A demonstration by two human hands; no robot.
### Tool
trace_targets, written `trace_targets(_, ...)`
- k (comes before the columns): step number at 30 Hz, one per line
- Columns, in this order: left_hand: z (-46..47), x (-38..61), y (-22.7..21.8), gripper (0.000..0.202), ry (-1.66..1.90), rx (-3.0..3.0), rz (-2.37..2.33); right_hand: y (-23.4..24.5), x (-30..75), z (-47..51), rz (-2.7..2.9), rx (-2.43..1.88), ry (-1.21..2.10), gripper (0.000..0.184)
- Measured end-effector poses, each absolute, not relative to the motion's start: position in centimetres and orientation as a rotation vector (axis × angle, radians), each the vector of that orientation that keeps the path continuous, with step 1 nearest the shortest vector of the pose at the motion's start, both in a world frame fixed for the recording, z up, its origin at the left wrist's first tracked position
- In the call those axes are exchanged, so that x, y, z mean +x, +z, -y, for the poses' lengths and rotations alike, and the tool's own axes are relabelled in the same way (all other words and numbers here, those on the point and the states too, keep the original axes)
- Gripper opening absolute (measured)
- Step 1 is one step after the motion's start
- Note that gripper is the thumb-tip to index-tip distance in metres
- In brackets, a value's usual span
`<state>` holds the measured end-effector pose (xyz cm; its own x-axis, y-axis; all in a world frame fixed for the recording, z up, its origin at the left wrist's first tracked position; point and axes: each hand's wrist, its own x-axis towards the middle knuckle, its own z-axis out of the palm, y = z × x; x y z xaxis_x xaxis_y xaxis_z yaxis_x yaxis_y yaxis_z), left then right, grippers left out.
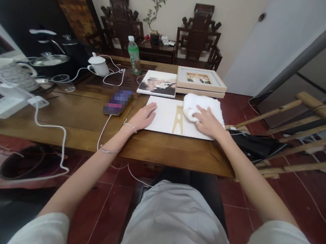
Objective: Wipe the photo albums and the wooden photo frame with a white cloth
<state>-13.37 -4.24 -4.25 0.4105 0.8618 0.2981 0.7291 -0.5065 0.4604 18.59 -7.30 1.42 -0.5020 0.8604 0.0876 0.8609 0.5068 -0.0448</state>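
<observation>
From my remote seat I note, first, the long brown wooden worktop [163,149], the support for everything listed here. On it, near the front edge, lies the flat white rectangular panel [163,114], set squarely before the body, I judge for easy reach by both arms. Beyond it, to the right, I log two pale-wood rectangular frames [201,88], stacked, presumably to save room; the upper one shows a small picture behind a white border. Left of the stack lies a white-edged rectangular photo panel [161,86], partly pixelated. A thick white fluffy cloth [204,101], folded into a pad, rests on the right part of the white panel. The right hand [208,123] is palm down on the cloth; whether its fingers pinch a fold I cannot tell. The left hand [145,117] grasps nothing, lying flat with fingers extended over the panel's left edge, probably to steady it. Smallest entry: a tan flat two-legged piece [179,110] on the panel's face, just left of the cloth, legs toward the wearer, perhaps a folded support.
</observation>
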Motion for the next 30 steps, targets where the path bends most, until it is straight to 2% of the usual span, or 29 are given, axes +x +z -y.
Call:
trace_targets(9, 4.1, -13.3, -4.4, 0.051, 0.744, 2.419, -1.393, 2.0, 19.8, 18.5, 2.79, -1.185, 0.129, 0.043)
trace_targets(22, 4.3, -13.5, -4.3, 0.052, 0.73, 2.414, -1.408, 1.2, 18.8, 3.6, 2.572, -1.525, 0.016, 0.049)
trace_targets(26, 4.2, -13.5, -4.5, 0.052, 0.751, 2.415, -1.398, 1.1, 18.5, 4.2, 2.566, -1.544, 0.007, 0.05)
trace_targets(30, 4.1, -13.3, -4.8, 0.052, 0.764, 2.417, -1.398, 1.2, 18.4, 9.1, 2.627, -1.505, 0.041, 0.048)
